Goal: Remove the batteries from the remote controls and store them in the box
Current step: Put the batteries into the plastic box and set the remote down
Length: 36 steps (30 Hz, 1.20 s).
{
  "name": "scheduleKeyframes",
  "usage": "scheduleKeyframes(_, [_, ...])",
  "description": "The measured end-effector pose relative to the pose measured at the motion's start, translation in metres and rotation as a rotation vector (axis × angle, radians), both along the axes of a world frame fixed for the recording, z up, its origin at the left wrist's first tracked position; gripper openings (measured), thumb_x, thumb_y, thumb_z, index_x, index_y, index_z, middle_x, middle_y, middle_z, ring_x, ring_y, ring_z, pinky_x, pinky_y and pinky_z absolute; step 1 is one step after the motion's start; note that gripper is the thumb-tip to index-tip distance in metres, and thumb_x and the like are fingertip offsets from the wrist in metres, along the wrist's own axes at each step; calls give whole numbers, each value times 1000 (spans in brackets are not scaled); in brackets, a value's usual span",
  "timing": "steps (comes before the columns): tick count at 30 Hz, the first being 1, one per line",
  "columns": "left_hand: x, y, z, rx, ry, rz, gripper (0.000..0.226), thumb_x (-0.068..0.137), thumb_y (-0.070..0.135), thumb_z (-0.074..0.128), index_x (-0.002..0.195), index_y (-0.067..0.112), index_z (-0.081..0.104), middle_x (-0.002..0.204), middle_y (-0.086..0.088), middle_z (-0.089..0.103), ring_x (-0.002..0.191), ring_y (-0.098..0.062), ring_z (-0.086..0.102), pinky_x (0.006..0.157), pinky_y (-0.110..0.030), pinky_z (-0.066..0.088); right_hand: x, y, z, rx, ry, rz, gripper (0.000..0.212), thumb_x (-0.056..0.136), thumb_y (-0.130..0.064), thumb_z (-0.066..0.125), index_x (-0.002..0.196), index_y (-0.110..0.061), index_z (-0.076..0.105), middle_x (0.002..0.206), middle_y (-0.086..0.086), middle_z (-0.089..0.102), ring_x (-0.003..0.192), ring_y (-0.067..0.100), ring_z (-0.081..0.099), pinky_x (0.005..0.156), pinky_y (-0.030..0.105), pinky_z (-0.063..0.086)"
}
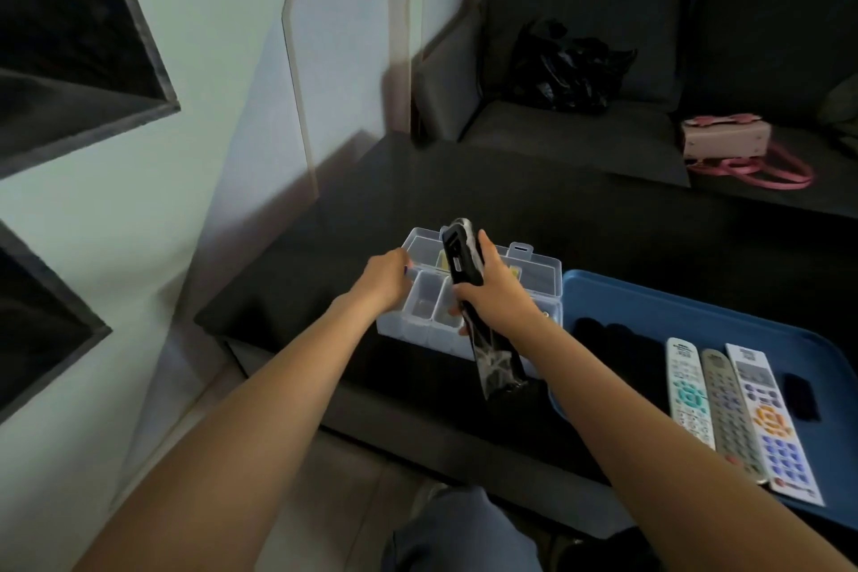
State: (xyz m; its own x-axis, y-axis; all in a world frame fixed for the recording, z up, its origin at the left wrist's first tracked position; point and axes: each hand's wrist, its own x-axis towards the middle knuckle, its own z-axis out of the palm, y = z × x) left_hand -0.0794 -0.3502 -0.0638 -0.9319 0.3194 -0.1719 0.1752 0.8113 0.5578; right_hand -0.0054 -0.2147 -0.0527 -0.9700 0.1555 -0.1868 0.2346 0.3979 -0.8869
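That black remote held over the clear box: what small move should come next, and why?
Probably the left hand lets go of whatever it has into a compartment of the clear box. It is at the box's left edge with fingers curled; a battery there is likely but too small to confirm. The right hand holds the black remote tilted above the box, its back apparently open.

four remotes (pixel 738 413), one box (pixel 534 274), one tray (pixel 650 293), two bags (pixel 568 65)
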Motion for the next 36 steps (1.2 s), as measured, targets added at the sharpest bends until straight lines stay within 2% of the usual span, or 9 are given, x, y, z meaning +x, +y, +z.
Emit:
scheduleKeyframes(4, [-4, 1, 3, 81, -54, -4, 29, 95, 17, 45, 122, 9, 51, 119, -12, 57, 92, -20, 55, 71, -27, 43, -3, 6, -4, 20, 6, -9, 86, 92, -6, 53, 152, -29, -5, 138, 10, 43, 82, 20, 64, 58, 31, 57])
scheduleKeyframes(7, [-4, 0, 0, 102, -21, 14, 30, 95, 16, 44, 123, 7, 52, 121, -13, 57, 101, -23, 57, 75, -27, 44, -3, 12, -8, 14, 23, -37, 84, 90, -6, 55, 151, -30, 4, 136, 12, 47, 89, 25, 66, 73, 46, 58])
scheduleKeyframes(12, [12, 22, -5, 227, 255, -53, 28, 91, 4, 49, 116, 8, 59, 116, -8, 62, 104, -18, 59, 81, -20, 42, 13, 34, -7, -24, 55, -106, 87, 87, -5, 58, 151, -34, 6, 134, 8, 46, 93, 29, 66, 75, 47, 58])
scheduleKeyframes(16, [34, 61, 0, 272, 328, -233, 19, 90, 5, 53, 104, 8, 65, 107, -8, 64, 97, -17, 61, 78, -19, 44, 31, 64, -1, -40, 70, -184, 84, 88, -5, 56, 151, -32, 7, 137, 6, 44, 106, 30, 61, 88, 50, 52])
scheduleKeyframes(19, [44, 93, -10, 145, 347, -326, 16, 89, 12, 57, 102, 10, 66, 115, -10, 57, 102, -20, 57, 87, -25, 43, 45, 89, -2, -66, 55, -230, 81, 91, -4, 52, 152, -29, 6, 135, 2, 44, 106, 27, 59, 89, 45, 52])
scheduleKeyframes(23, [46, 112, -21, -13, 339, -298, 18, 89, 23, 57, 101, 14, 67, 122, -8, 49, 118, -22, 42, 99, -34, 36, 53, 106, -8, -174, 32, -268, 81, 91, -1, 50, 151, -32, 5, 129, 7, 46, 93, 31, 67, 79, 48, 56])
scheduleKeyframes(26, [48, 123, -27, -106, 394, -332, 19, 87, 26, 61, 98, 14, 69, 121, -7, 49, 116, -22, 41, 99, -36, 39, 58, 118, -17, -218, 41, -278, 80, 92, 0, 50, 152, -31, 6, 123, 4, 49, 87, 28, 69, 71, 44, 58])
scheduleKeyframes(29, [48, 129, -30, -192, 401, -345, 20, 86, 26, 61, 96, 11, 69, 123, -6, 49, 116, -22, 40, 100, -37, 37, 61, 124, -21, -243, 49, -260, 79, 92, 1, 49, 151, -32, 8, 108, -2, 52, 82, 24, 69, 63, 38, 59])
scheduleKeyframes(36, [49, 145, -27, -241, 315, -233, 27, 80, 26, 69, 94, 4, 63, 126, -13, 45, 121, -28, 37, 98, -37, 36, 60, 126, -23, -240, 70, -213, 76, 92, 1, 50, 150, -31, 14, 120, 9, 54, 81, 25, 69, 61, 35, 58])
